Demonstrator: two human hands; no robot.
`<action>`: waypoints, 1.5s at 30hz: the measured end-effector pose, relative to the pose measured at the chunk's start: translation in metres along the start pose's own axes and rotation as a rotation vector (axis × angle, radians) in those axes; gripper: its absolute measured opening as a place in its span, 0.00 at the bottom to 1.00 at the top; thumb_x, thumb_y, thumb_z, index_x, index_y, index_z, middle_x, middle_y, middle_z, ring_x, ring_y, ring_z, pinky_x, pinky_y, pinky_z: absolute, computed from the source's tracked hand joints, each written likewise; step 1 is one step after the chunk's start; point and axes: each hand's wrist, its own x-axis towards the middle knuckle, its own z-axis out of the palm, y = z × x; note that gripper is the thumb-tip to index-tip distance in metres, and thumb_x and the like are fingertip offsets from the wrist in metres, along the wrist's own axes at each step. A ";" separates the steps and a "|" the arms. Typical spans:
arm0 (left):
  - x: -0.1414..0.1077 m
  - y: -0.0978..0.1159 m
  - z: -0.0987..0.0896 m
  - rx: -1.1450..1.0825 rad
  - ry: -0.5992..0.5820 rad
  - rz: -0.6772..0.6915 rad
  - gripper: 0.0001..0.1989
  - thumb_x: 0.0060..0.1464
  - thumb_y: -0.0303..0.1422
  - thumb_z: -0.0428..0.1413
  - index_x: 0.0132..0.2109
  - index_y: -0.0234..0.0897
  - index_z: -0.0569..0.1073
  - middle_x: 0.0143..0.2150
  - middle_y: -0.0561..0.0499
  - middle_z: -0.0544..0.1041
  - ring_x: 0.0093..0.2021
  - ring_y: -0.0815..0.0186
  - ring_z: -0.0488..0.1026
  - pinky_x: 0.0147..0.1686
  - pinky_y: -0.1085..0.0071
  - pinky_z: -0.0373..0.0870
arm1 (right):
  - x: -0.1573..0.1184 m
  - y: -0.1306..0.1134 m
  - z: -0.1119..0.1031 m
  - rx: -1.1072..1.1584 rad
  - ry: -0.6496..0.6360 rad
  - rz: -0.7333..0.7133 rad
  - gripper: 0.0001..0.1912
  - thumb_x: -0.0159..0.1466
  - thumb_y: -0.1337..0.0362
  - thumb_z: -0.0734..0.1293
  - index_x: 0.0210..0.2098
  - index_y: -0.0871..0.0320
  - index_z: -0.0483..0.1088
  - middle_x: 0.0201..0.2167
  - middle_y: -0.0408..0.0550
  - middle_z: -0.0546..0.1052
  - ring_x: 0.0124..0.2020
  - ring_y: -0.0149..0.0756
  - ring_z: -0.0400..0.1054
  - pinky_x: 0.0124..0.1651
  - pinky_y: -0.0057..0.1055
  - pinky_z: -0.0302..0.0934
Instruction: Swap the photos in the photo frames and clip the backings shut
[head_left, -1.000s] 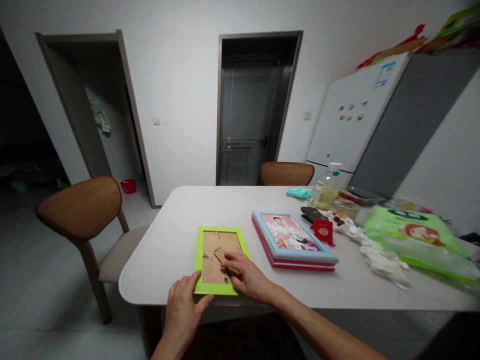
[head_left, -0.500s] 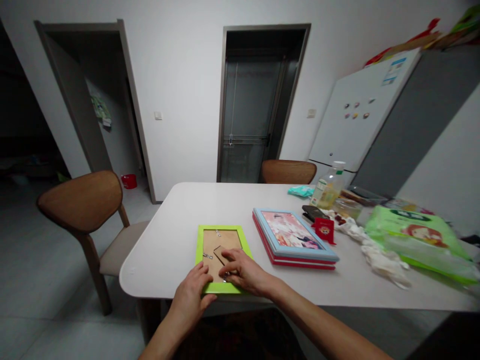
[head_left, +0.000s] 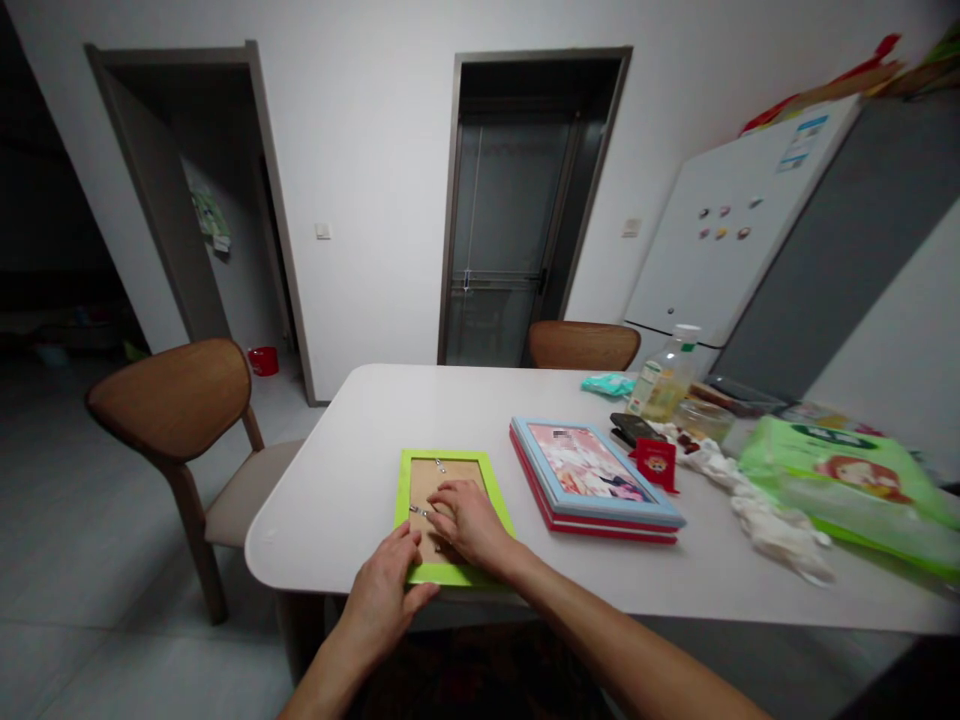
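Note:
A lime-green picture frame (head_left: 490, 470) lies face down on the table, its brown backing board (head_left: 469, 468) uppermost. Small metal clips sit at its edges, with one metal clip (head_left: 440, 466) at the far side and another at the left. My left hand (head_left: 384, 572) grips the near left corner, fingers on top of the border and thumb at the front edge. Over the board, my right hand (head_left: 474, 525) has its fingers bent and apart, their tips by the left-hand clip. It covers part of the board and the frame's right side.
To the right is a stack of picture frames, a light-blue frame (head_left: 555, 500) on top. Beyond it are a red booklet (head_left: 656, 463), a dark phone or wallet (head_left: 631, 428), a bottle (head_left: 666, 378), crumpled tissues (head_left: 772, 520) and a green pack (head_left: 847, 470). Wooden chairs stand left and behind.
My right hand has moved from the near clip up and left toward the left-hand clip. My left hand stays at the frame's corner. The whole view has shifted slightly.

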 end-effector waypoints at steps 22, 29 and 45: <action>0.001 0.006 -0.005 0.007 -0.010 -0.054 0.22 0.40 0.28 0.57 0.47 0.35 0.67 0.48 0.43 0.70 0.54 0.59 0.60 0.51 0.61 0.59 | 0.023 0.000 0.005 -0.133 -0.023 0.090 0.13 0.57 0.63 0.58 0.37 0.58 0.71 0.36 0.50 0.71 0.41 0.36 0.60 0.44 0.29 0.51; 0.001 0.007 -0.006 -0.014 -0.019 -0.061 0.21 0.40 0.28 0.57 0.45 0.36 0.68 0.49 0.43 0.70 0.54 0.59 0.60 0.52 0.62 0.58 | 0.002 0.049 -0.037 -0.238 -0.159 0.134 0.14 0.49 0.71 0.61 0.34 0.58 0.72 0.37 0.50 0.71 0.40 0.36 0.62 0.42 0.26 0.53; 0.000 0.007 -0.008 -0.032 -0.035 -0.070 0.23 0.39 0.27 0.57 0.47 0.37 0.67 0.48 0.45 0.71 0.54 0.59 0.60 0.52 0.62 0.58 | 0.029 0.045 -0.013 -0.317 -0.024 0.189 0.15 0.59 0.66 0.55 0.38 0.59 0.70 0.36 0.53 0.70 0.42 0.37 0.60 0.42 0.28 0.51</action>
